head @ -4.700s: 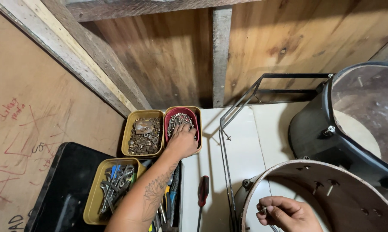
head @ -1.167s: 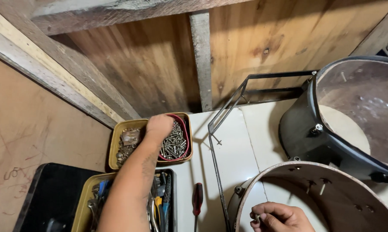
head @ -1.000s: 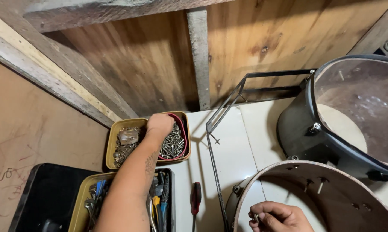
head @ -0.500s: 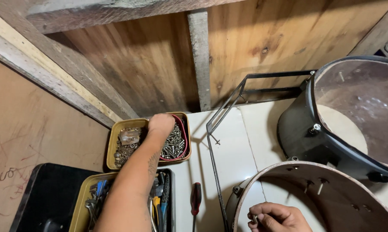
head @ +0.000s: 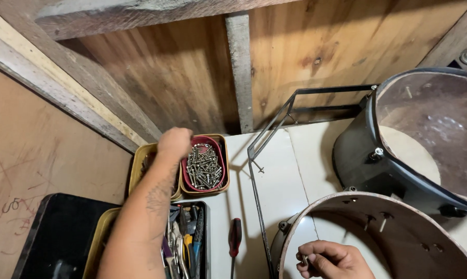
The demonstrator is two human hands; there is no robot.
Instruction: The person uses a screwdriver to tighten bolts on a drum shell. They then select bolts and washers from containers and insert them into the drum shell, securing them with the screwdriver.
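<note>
Left hand (head: 174, 143) stretched forward over the boundary between two small oblong tins at the far edge of the white tiled floor (head: 290, 170), fingers curled downward and hidden from the head camera, so cannot tell whether pinching anything. Red-lined oblong metal tin (head: 205, 166) just right of that hand, long axis running away from the viewer toward the wooden plank wall (head: 192, 77), filled with a loose heap of silver screws (head: 203, 168) lying mostly lengthwise. Yellow oblong tin (head: 140, 168) touching its left side, largely covered by the forearm, contents too hidden to tell. Nearer, a black rectangular tray (head: 200, 243) packed with hand tools, handles in yellow, blue and purple pointing roughly toward the viewer; beside it on the left another yellow tin (head: 102, 237), mostly behind the arm. Red-and-black-handled screwdriver (head: 234, 240) lying on the floor just right of the tray, long axis near vertical in view, handle away, shaft toward the bottom edge. Right hand (head: 331, 261) low in view, fingers pressed together, pinching a small metal piece at the rim of a pale brown round drum shell (head: 399, 217) with bolts through its wall. Black round drum shell (head: 414, 134) beyond it, tilted. Thin black metal rod frame (head: 275, 129) standing between tins and drums.
</note>
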